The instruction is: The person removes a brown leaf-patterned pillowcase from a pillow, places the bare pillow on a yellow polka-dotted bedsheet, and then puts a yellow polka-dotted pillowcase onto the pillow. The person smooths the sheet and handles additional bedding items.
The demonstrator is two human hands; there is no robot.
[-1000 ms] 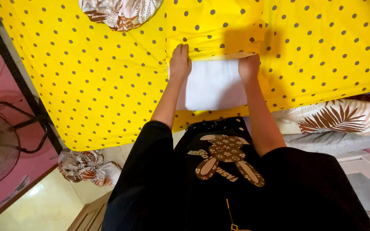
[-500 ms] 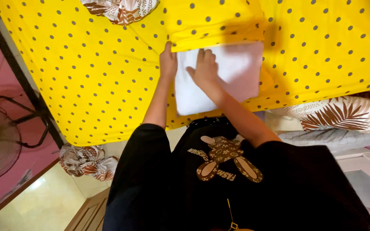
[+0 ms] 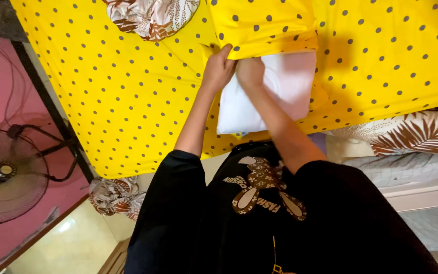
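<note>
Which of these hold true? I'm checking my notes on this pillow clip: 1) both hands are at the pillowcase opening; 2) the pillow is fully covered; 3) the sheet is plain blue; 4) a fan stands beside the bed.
1) True: the left hand and right hand meet at the edge of the yellow dotted pillowcase.
2) False: much of the white pillow sticks out.
3) False: the bed sheet is yellow with dark dots.
4) True: a fan stands on the floor.

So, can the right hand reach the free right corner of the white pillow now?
Probably yes: the right hand lies on the white pillow, and nothing covers that corner.
</note>
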